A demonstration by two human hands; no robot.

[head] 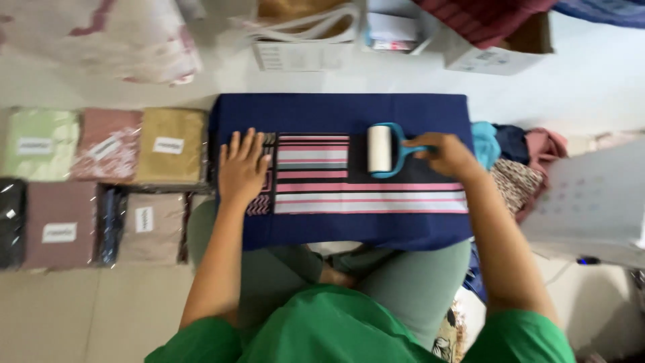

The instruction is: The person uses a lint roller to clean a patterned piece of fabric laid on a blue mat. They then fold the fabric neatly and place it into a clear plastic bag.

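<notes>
Fingers of right hand (pixel 447 154) wrapped around blue handle of lint roller (pixel 381 149), white drum lying on folded navy cloth (pixel 336 111) with pink-white stripes. Left hand (pixel 242 168) flat, fingers spread, pressing cloth's left end.

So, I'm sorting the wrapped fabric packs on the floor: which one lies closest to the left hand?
The mustard-yellow pack, top row, right end, beside the navy cloth under the left hand. The other packs lie farther left or lower.

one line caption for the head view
Right hand rolls a lint roller over navy striped cloth, left hand flat.
</notes>
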